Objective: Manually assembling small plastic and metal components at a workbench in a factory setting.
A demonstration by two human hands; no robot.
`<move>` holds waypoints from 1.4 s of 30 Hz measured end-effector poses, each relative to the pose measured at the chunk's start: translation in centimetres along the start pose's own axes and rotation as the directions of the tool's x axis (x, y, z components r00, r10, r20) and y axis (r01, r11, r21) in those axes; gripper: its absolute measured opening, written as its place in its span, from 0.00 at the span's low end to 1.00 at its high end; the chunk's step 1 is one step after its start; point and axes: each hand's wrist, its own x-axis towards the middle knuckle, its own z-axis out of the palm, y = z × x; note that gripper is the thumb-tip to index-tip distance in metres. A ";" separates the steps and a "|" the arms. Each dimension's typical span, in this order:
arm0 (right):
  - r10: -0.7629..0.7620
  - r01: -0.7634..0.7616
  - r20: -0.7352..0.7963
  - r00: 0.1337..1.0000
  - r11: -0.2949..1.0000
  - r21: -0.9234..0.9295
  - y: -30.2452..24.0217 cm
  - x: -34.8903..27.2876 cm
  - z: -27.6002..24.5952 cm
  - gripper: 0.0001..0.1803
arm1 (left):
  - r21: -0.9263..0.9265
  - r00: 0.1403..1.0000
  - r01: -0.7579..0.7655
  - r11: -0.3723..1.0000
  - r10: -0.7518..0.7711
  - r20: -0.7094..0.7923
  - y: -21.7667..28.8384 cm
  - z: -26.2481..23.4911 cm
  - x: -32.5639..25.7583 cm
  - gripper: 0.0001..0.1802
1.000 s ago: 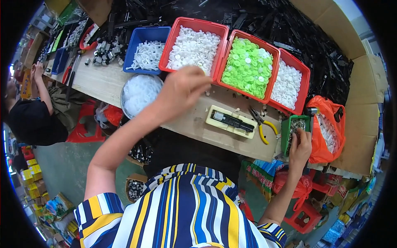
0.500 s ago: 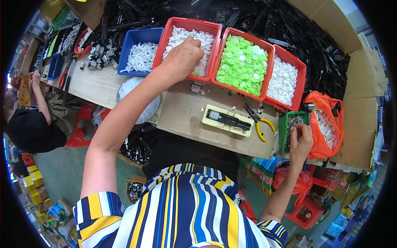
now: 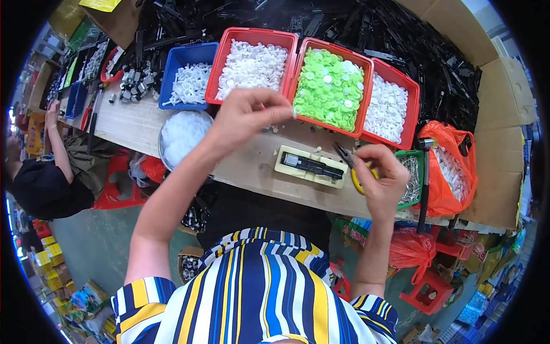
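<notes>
My left hand point(image 3: 243, 119) is closed in a pinch in front of the white-filled red bin, with a small white plastic part point(image 3: 294, 113) at its fingertips. Closed too, my right hand point(image 3: 382, 175) hovers over the yellow-handled pliers point(image 3: 344, 153) and hides part of them; what its fingertips hold, if anything, is too small to name. Between the hands on the bench lies a cream holder point(image 3: 286, 169) with a long black plastic piece point(image 3: 314, 165) set in it. Behind the right hand stands a green bin point(image 3: 423, 162) of small metal pieces.
Along the back stand a blue bin point(image 3: 164, 80), a red bin point(image 3: 209, 80) of white parts, a red bin point(image 3: 293, 86) of green discs and another red bin point(image 3: 413, 109). A hammer point(image 3: 424, 189) leans by an orange bag point(image 3: 458, 203). A person point(image 3: 48, 178) works at far left.
My left hand has come out of the white parts toward me with one small part. My right hand has left the green bin and moved left, over the pliers.
</notes>
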 end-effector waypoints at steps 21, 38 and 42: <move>-0.143 0.143 0.217 0.966 0.990 0.016 -2.2 0.5 2.9 0.07 | -0.342 0.987 0.082 0.936 -0.029 0.157 -3.0 4.0 -3.3 0.09; -0.228 0.229 0.031 0.973 0.972 -0.046 0.0 -2.0 4.5 0.09 | -0.535 0.969 0.220 0.816 -0.245 0.025 -3.1 7.2 -6.1 0.11; -0.212 0.213 0.114 0.971 0.977 0.001 0.8 -2.1 4.3 0.09 | -0.251 0.994 0.057 0.966 -0.078 -0.073 -3.4 6.8 -6.4 0.11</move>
